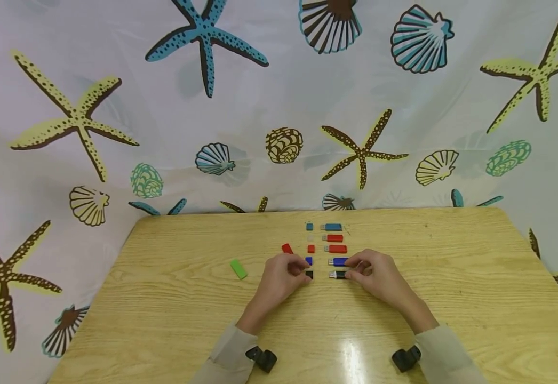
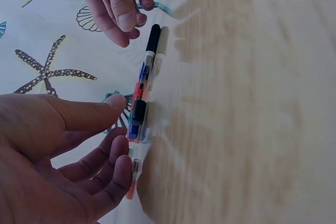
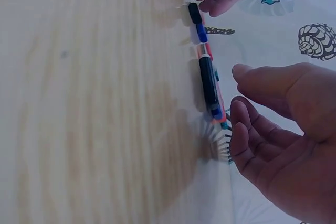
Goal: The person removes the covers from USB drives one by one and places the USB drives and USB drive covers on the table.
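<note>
Two columns of small parts lie on the wooden table: USB sticks on the right, their caps on the left. My left hand [image 1: 279,277] is beside the black cap [image 1: 310,274], the nearest one; in the left wrist view its thumb and fingers are parted, with nothing between them. Beside the black USB stick [image 1: 340,275] is my right hand [image 1: 382,274], its loosely bent fingers apart from the stick [image 3: 208,80] in the right wrist view. Just beyond lie a blue cap [image 1: 309,261] and a dark blue USB stick [image 1: 337,262].
Farther back are two red USB sticks [image 1: 338,249], a lighter blue one [image 1: 333,227], a red cap [image 1: 311,249] and a blue cap [image 1: 310,227]. A red piece [image 1: 286,248] and a green piece [image 1: 238,269] lie to the left. A patterned cloth [image 1: 279,106] hangs behind the table [image 1: 173,298].
</note>
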A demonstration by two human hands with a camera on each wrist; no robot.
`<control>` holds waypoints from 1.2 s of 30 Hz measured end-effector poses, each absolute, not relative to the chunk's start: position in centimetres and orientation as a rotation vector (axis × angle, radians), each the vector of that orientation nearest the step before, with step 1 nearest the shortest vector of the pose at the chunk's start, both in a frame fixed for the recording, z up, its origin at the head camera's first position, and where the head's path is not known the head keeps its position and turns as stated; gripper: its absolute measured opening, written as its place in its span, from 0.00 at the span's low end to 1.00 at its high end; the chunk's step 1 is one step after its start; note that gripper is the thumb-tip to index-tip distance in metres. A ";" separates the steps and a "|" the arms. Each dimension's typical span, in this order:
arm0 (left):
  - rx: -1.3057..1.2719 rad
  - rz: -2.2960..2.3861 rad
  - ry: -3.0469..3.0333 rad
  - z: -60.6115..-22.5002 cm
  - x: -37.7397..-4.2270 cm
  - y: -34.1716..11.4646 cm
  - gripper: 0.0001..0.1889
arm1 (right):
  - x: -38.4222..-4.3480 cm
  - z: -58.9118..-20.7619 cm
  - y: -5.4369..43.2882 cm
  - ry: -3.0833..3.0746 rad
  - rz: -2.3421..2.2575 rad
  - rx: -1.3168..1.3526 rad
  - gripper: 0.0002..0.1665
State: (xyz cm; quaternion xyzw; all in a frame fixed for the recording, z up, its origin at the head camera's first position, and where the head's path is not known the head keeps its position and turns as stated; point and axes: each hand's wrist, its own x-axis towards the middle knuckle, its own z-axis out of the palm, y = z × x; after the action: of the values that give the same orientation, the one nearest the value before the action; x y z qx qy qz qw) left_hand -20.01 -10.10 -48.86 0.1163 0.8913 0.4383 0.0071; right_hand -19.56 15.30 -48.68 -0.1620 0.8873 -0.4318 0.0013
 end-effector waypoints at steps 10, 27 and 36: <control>0.348 1.510 2.770 -47.9 -18.6 -11.9 0.10 | -19.0 -48.0 13.8 2.755 -1.462 -0.546 0.10; 0.316 1.550 2.867 -46.9 -18.2 -14.1 0.12 | -19.7 -47.7 10.3 2.750 -1.517 -0.663 0.15; 0.301 1.586 2.884 -47.6 -19.0 -14.6 0.14 | -20.9 -47.9 8.2 2.725 -1.498 -0.664 0.17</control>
State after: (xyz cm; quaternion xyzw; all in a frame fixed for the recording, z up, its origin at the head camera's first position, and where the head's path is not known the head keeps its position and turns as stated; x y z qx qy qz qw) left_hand -19.00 -14.55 -47.56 0.0907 0.8697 0.4782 -0.0815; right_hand -20.89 8.23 -47.93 -0.2087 0.8568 -0.4710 -0.0190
